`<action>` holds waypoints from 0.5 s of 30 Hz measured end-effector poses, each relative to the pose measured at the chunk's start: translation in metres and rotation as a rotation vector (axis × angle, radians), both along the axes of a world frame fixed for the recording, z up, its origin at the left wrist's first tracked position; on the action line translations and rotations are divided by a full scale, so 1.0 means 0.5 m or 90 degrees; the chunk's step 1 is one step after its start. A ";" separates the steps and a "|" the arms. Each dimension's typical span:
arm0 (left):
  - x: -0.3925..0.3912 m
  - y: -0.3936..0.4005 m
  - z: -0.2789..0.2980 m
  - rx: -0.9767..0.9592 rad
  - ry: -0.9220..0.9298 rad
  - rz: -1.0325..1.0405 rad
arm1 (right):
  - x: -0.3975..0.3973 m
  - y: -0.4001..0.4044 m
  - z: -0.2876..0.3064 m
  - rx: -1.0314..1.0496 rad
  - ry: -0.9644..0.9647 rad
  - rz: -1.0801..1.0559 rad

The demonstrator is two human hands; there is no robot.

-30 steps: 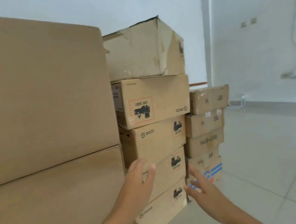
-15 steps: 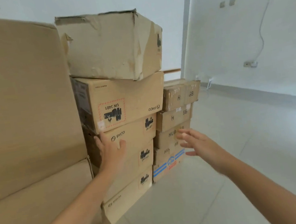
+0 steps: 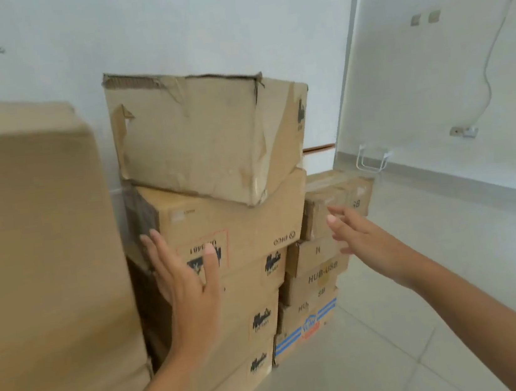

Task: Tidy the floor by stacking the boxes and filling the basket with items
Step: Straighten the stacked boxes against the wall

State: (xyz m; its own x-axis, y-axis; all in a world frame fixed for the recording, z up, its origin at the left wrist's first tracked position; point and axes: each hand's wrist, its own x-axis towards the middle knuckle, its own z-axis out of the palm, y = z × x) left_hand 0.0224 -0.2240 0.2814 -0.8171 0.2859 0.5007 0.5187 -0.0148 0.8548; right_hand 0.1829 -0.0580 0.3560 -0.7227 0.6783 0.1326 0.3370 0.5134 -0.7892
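A stack of several brown PICO boxes stands against the wall, topped by a torn, crumpled box (image 3: 203, 137). My left hand (image 3: 186, 280) is raised with fingers spread, flat against the front of the second box from the top (image 3: 247, 226). My right hand (image 3: 364, 237) is open in the air, fingers apart, just in front of a shorter stack of small HUB-USB boxes (image 3: 319, 272) to the right. Neither hand holds anything. No basket is in view.
Large brown boxes (image 3: 38, 257) fill the left side, close to me. Pale floor tiles (image 3: 430, 320) stretch to the right. A white wall runs behind, with a cable and socket (image 3: 464, 131) on the right wall and a wire bracket (image 3: 372, 160) near the floor.
Both hands have risen: the left from the lower boxes up to the second box from the top, the right up toward the small stack's upper boxes. The view has tilted up and shifted left.
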 end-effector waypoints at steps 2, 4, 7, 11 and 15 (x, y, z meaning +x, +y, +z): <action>-0.008 0.035 0.063 0.052 0.034 0.038 | -0.071 0.057 0.039 -0.013 0.069 -0.020; -0.002 0.059 0.123 0.053 0.045 0.044 | -0.135 0.101 0.072 -0.042 0.124 -0.038; 0.008 0.093 0.179 0.017 0.070 0.015 | -0.210 0.159 0.115 -0.093 0.159 -0.061; -0.011 0.130 0.198 -0.110 0.044 0.083 | -0.267 0.230 0.131 -0.184 0.167 -0.050; -0.059 0.127 0.187 -0.209 0.054 0.147 | -0.291 0.296 0.097 -0.271 0.178 0.015</action>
